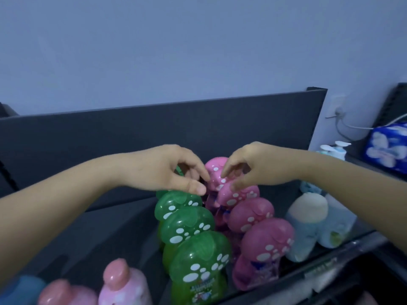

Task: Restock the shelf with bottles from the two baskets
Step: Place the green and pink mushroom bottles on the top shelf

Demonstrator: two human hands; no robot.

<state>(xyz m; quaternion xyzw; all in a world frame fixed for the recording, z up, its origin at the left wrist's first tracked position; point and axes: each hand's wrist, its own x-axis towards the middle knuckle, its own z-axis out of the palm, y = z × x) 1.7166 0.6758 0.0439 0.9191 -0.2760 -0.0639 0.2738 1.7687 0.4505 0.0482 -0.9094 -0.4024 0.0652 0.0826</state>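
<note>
Two hands meet over the pink row at the back of the shelf (105,227).
The left hand (169,170) pinches the cap of the rearmost pink bottle (215,166), its grip curled thumb to forefinger. The right hand (253,166) sets curled fingertips on the same cap, and I cannot tell whether its grip holds. The green bottles (187,225) stand just beside, running to the front edge.

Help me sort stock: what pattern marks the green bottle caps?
White paw prints on the green caps, clearest in the head view.
</note>
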